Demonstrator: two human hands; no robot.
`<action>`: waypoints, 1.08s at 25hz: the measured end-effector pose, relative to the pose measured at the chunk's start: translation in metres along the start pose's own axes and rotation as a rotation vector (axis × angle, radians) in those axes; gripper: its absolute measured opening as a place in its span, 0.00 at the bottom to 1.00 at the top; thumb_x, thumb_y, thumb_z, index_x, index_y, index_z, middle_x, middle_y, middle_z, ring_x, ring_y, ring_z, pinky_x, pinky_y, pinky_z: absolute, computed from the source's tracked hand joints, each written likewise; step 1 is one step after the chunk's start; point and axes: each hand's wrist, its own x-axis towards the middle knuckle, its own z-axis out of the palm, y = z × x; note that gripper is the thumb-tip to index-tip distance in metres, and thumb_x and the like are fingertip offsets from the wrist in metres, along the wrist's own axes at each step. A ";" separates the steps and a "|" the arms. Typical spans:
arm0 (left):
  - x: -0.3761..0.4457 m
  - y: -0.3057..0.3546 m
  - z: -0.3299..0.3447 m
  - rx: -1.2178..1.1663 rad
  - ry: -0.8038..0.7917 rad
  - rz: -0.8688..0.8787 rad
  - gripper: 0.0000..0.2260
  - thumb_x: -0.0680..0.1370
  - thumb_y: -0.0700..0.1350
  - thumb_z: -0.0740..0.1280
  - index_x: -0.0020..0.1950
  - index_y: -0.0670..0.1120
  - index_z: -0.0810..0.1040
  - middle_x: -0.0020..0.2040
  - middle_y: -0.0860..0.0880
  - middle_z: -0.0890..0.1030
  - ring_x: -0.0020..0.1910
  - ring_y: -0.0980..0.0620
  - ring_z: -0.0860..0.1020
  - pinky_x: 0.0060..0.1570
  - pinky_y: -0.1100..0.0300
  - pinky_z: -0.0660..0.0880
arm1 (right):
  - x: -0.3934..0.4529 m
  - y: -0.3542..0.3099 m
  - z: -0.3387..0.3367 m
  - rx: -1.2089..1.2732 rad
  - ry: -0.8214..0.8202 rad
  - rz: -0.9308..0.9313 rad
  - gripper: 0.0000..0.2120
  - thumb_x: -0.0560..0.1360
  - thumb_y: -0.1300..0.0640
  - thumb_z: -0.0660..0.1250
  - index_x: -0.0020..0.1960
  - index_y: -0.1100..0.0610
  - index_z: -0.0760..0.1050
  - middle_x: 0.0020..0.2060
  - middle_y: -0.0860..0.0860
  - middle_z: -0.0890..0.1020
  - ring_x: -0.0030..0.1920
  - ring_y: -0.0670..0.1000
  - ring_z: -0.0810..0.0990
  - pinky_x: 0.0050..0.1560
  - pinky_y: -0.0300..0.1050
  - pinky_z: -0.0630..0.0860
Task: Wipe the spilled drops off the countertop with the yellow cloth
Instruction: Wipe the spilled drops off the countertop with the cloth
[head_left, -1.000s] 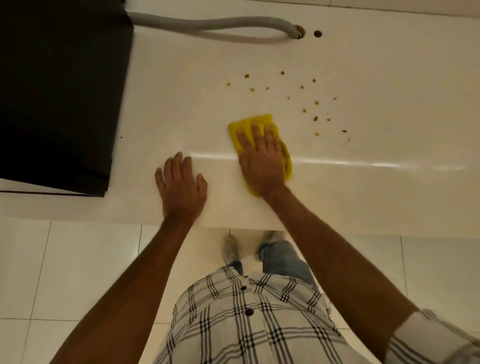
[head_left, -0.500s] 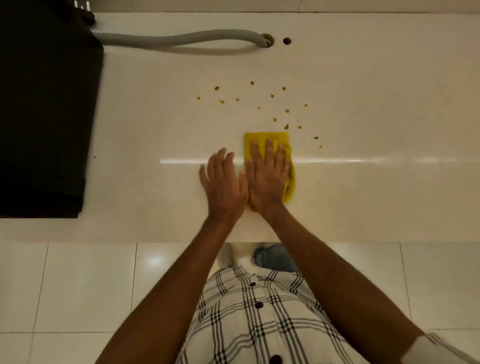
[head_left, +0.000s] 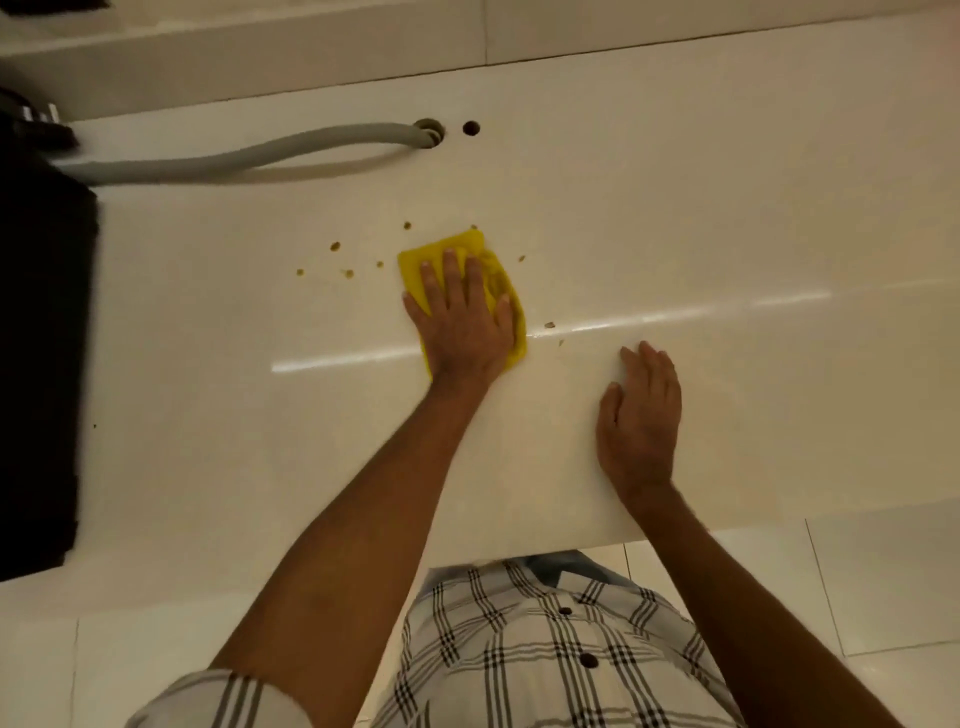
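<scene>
The yellow cloth (head_left: 457, 249) lies crumpled on the white countertop (head_left: 727, 234), in the middle of the spill. My left hand (head_left: 460, 317) presses flat on top of it, fingers pointing away from me. Small brown drops (head_left: 335, 246) are scattered left of the cloth, one drop (head_left: 407, 225) lies behind it, and a few more drops (head_left: 549, 325) lie just to its right. My right hand (head_left: 639, 415) rests palm down on bare countertop nearer the front edge, right of the cloth, holding nothing.
A grey hose (head_left: 249, 156) runs along the back of the counter into a hole, with a second small hole (head_left: 470, 127) beside it. A black appliance (head_left: 36, 364) fills the left side. The counter's front edge (head_left: 727, 525) is close to my body, with tiled floor below.
The cloth has passed from my right hand to my left hand, which has pushed it away from me into the drops. My right hand has moved off to the right onto bare counter.
</scene>
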 end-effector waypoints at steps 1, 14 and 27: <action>0.013 0.013 0.003 0.016 -0.030 0.027 0.31 0.80 0.61 0.56 0.80 0.47 0.67 0.82 0.42 0.65 0.81 0.34 0.61 0.73 0.27 0.59 | 0.000 -0.001 0.001 -0.009 0.001 -0.008 0.21 0.85 0.58 0.58 0.77 0.60 0.68 0.78 0.58 0.69 0.81 0.59 0.63 0.81 0.59 0.61; 0.045 0.034 0.007 0.027 -0.025 0.389 0.30 0.78 0.63 0.60 0.78 0.55 0.70 0.81 0.47 0.67 0.80 0.39 0.63 0.76 0.35 0.59 | 0.003 0.002 0.002 -0.056 0.016 -0.033 0.22 0.84 0.59 0.56 0.76 0.63 0.69 0.77 0.60 0.70 0.80 0.62 0.64 0.81 0.60 0.61; 0.042 -0.198 -0.057 0.144 -0.045 -0.324 0.32 0.79 0.63 0.54 0.81 0.50 0.64 0.83 0.42 0.61 0.81 0.34 0.59 0.75 0.29 0.57 | 0.002 -0.005 0.004 -0.099 0.001 -0.008 0.23 0.84 0.58 0.55 0.77 0.63 0.66 0.77 0.62 0.69 0.81 0.61 0.62 0.83 0.58 0.58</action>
